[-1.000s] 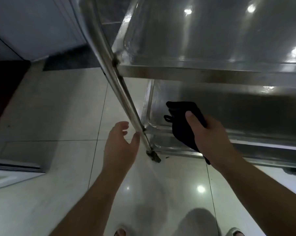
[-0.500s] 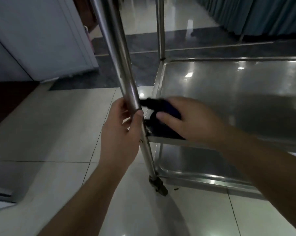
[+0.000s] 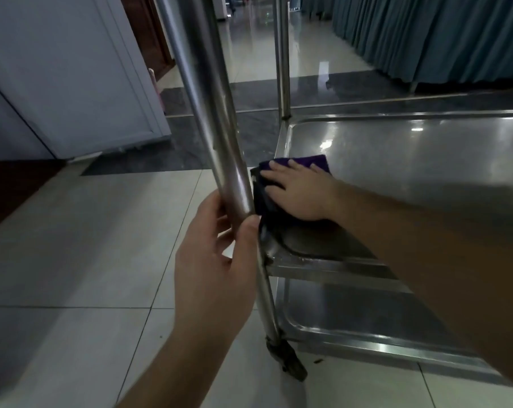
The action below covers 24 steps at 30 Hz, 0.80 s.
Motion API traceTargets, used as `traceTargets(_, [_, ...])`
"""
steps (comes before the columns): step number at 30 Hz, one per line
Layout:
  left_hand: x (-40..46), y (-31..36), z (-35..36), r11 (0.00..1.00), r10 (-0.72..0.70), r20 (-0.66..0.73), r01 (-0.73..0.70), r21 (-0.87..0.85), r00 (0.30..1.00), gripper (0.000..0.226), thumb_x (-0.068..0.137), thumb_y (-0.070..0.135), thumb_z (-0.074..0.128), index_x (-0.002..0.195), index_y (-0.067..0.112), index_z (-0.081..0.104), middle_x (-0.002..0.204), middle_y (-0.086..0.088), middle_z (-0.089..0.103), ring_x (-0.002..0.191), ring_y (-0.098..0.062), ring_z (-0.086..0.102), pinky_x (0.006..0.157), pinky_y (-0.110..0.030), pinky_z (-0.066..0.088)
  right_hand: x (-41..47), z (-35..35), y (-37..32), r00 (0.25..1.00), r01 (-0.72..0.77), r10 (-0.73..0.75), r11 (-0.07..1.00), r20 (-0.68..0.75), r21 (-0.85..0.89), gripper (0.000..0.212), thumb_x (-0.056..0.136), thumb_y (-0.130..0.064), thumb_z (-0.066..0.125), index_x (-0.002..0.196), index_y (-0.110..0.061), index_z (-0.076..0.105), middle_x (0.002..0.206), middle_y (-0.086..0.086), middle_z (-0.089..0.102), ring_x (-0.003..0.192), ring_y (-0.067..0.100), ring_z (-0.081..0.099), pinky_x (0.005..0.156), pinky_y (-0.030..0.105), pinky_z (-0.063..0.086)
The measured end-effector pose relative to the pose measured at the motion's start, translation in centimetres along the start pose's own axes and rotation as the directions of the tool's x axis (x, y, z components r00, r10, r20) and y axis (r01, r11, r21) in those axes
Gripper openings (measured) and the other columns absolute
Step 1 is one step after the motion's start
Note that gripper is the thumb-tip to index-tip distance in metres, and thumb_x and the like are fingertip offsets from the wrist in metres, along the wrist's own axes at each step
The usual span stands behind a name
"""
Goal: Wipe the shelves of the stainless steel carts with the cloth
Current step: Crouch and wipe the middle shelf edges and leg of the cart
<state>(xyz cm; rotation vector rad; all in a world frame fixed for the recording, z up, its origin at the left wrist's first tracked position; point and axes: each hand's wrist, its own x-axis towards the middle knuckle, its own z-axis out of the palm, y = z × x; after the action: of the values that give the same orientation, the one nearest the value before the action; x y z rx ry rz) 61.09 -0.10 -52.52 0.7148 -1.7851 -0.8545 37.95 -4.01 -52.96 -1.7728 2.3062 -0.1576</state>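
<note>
A stainless steel cart fills the right half of the head view. Its middle shelf (image 3: 411, 160) is a shiny tray, and a lower shelf (image 3: 352, 328) lies beneath it. My right hand (image 3: 299, 192) lies flat, fingers spread, pressing a dark purple cloth (image 3: 308, 161) onto the near left corner of the middle shelf. My left hand (image 3: 217, 260) is wrapped around the cart's near left upright post (image 3: 208, 113), thumb on the post's right side.
A caster wheel (image 3: 290, 362) sits at the post's foot on the pale tiled floor (image 3: 87, 245). A white cabinet (image 3: 72, 78) stands at the left. Blue-green curtains (image 3: 440, 36) hang at the back right. A second upright post (image 3: 281, 54) rises at the shelf's far left corner.
My view rose from the lower shelf to the middle one. My right hand brought the cloth up onto the middle shelf and flattened on it. My left hand closed around the post.
</note>
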Motion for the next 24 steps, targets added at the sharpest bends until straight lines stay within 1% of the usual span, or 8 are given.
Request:
traceTargets(5, [0.1,-0.5,-0.1,0.999,0.02,0.014,-0.021,0.044,1.0,0.027,0.097,0.039,0.058,0.124,0.039,0.06,0.11,0.028,0.068,0.105,0.004,0.067,0.083,-0.01,0.054,7.5,-1.9,3.3,0.971,-0.221,0.226,0.973,-0.073,0.073,0.064,0.1,-0.053,0.023,0.16,-0.034,0.02,0.171,0.002,0.012,0.155,0.03,0.012,0.122,0.058,0.006])
traceTargets(8, [0.3,-0.9,-0.2,0.998,0.038,0.022,-0.039,0.052,0.999,0.025,0.098,0.036,0.059,0.124,0.036,0.061,0.109,0.024,0.068,0.104,-0.001,0.069,0.084,-0.019,0.058,10.0,-2.6,4.6,0.942,-0.31,0.321,0.944,-0.099,0.11,0.064,0.101,-0.053,0.024,0.161,-0.033,0.02,0.171,0.004,0.013,0.155,0.032,0.011,0.123,0.058,0.007])
traceTargets(10, [0.4,-1.0,-0.2,0.999,0.034,0.031,-0.035,0.033,0.999,0.027,0.098,0.039,0.058,0.124,0.036,0.061,0.109,0.023,0.069,0.105,-0.003,0.069,0.085,-0.021,0.059,10.8,-3.2,4.8,0.965,-0.247,0.251,0.968,-0.082,0.052,0.057,0.104,-0.047,0.023,0.158,-0.032,0.027,0.17,0.002,0.016,0.154,0.034,0.014,0.122,0.06,0.012])
traceTargets(14, [0.4,-1.3,-0.3,0.999,0.043,0.027,-0.044,0.027,0.999,0.032,0.097,0.04,0.058,0.129,0.033,0.061,0.11,0.023,0.068,0.107,-0.003,0.068,0.084,-0.017,0.058,9.3,-2.8,3.5,0.993,0.118,-0.119,0.948,0.014,-0.296,0.044,0.109,-0.019,0.036,0.153,-0.015,0.04,0.169,0.005,0.02,0.156,0.034,0.012,0.123,0.057,0.019])
traceTargets(16, [0.4,-1.4,-0.3,0.999,0.041,0.021,-0.042,0.019,0.999,0.035,0.097,0.041,0.059,0.132,0.032,0.061,0.112,0.022,0.069,0.108,-0.003,0.068,0.084,-0.018,0.058,7.1,-2.2,2.8,0.982,0.191,-0.183,0.927,0.055,-0.323,0.045,0.109,-0.022,0.038,0.153,-0.017,0.041,0.169,0.006,0.019,0.156,0.036,0.01,0.124,0.057,0.017])
traceTargets(19, [0.4,-1.4,-0.2,0.998,0.058,0.012,-0.058,0.0,0.998,0.035,0.097,0.038,0.061,0.132,0.035,0.061,0.113,0.022,0.07,0.107,-0.003,0.069,0.083,-0.014,0.056,1.6,-1.1,0.6,0.979,0.191,-0.17,0.957,0.113,-0.217,0.051,0.108,-0.042,0.025,0.158,-0.032,0.03,0.172,-0.003,0.004,0.157,0.033,0.001,0.124,0.059,0.011])
traceTargets(22, [0.5,-1.6,-0.3,0.997,0.07,-0.002,-0.07,-0.022,0.998,0.031,0.098,0.035,0.062,0.13,0.037,0.061,0.112,0.021,0.071,0.105,-0.005,0.071,0.082,-0.011,0.054,-5.0,1.3,-2.2,0.991,0.108,-0.109,0.994,0.077,0.009,0.064,0.095,-0.059,0.013,0.158,-0.049,0.007,0.169,-0.017,-0.004,0.156,0.014,-0.006,0.125,0.047,-0.001])
traceTargets(24, [0.5,-1.8,-0.2,0.997,0.079,0.012,-0.078,-0.024,0.997,0.029,0.1,0.034,0.061,0.128,0.035,0.061,0.11,0.019,0.07,0.105,-0.007,0.071,0.082,-0.011,0.054,-8.5,2.4,-3.5,0.998,0.046,-0.052,0.991,0.042,0.127,0.069,0.088,-0.06,0.007,0.157,-0.052,0.0,0.167,-0.022,-0.005,0.154,0.006,-0.008,0.122,0.039,-0.007])
